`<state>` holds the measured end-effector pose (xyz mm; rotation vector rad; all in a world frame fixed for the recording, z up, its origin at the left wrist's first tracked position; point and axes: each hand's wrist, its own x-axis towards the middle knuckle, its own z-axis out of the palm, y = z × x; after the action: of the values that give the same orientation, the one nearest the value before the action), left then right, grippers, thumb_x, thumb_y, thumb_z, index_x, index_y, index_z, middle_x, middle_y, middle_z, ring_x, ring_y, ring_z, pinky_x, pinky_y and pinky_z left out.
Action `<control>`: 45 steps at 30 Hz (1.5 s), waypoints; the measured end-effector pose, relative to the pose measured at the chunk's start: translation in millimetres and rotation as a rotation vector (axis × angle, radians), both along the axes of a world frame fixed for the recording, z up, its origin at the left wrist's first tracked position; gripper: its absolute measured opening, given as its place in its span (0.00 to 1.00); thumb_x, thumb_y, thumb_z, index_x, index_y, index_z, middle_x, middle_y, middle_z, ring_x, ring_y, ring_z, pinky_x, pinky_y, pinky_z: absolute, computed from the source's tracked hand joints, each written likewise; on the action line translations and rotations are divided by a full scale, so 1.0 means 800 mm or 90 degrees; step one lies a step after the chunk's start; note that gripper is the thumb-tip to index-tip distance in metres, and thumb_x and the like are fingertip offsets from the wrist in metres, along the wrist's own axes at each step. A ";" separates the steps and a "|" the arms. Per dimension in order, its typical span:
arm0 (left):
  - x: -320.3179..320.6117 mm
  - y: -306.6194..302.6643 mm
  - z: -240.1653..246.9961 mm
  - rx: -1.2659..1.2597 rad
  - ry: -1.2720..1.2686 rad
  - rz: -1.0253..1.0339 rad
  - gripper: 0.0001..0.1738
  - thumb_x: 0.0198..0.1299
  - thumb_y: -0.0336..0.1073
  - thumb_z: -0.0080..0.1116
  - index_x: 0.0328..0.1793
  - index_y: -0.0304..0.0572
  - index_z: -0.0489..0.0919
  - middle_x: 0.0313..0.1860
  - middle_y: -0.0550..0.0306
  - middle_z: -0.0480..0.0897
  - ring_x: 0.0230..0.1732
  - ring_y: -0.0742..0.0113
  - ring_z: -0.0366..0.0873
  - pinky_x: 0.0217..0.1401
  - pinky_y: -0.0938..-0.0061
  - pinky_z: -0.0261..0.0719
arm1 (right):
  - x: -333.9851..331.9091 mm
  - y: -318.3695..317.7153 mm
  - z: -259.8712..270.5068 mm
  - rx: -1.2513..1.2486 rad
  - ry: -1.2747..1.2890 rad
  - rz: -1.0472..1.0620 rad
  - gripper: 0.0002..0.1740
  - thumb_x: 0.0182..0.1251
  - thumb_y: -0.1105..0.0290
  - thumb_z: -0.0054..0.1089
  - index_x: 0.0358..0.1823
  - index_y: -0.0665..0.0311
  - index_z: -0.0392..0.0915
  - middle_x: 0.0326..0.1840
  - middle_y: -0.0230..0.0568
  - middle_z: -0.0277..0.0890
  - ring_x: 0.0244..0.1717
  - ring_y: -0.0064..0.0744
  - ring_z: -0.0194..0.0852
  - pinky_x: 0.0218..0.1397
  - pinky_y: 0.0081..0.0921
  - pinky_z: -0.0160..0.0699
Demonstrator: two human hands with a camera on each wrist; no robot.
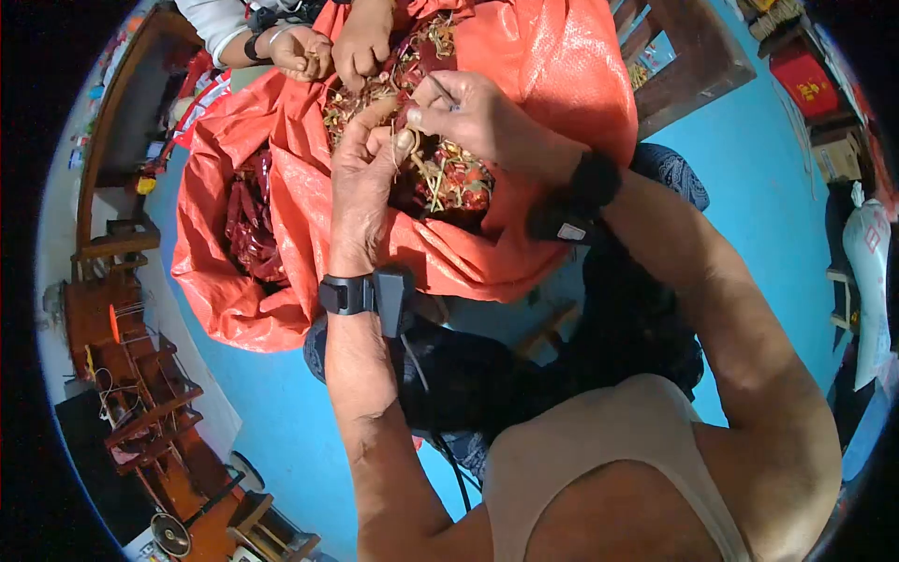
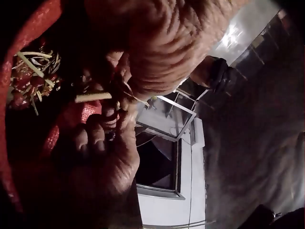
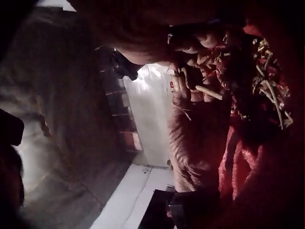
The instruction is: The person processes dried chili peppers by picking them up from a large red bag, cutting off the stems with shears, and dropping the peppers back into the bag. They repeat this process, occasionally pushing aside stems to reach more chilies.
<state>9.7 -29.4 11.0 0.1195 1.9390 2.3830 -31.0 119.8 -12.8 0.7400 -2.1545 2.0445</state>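
Both hands meet over an open orange-red woven bag (image 1: 449,253). The left hand (image 1: 365,169) pinches a dark red dried chili (image 1: 408,114) between thumb and fingers, and a pale curved stem (image 1: 416,145) shows at its fingertips. Close against it, the right hand (image 1: 473,120) has its fingers curled round a thin dark tool (image 1: 448,95), whose kind I cannot tell. Below both hands lies a heap of dried chilies and straw-coloured stems (image 1: 454,183). A pale stem piece (image 2: 93,98) sticks out by the fingers in the left wrist view.
Another person's hands (image 1: 363,49) work over the bag's far side, one holding a small bit. More dark red chilies (image 1: 251,229) fill the bag's left opening. A wooden chair (image 1: 693,61) stands at the back right, on the blue floor (image 1: 749,169). Wooden furniture (image 1: 154,412) lines the left.
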 end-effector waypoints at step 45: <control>0.007 -0.026 -0.001 -0.211 0.126 0.111 0.05 0.58 0.30 0.54 0.38 0.36 0.77 0.28 0.63 0.77 0.26 0.77 0.72 0.29 0.85 0.70 | 0.011 0.015 0.036 -0.282 -0.300 0.317 0.07 0.61 0.70 0.48 0.28 0.64 0.66 0.22 0.36 0.71 0.12 0.12 0.53 0.12 0.12 0.52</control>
<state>15.4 -49.8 10.2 0.1806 2.5017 2.1772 -22.0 132.1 16.2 0.8564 -1.6821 3.0806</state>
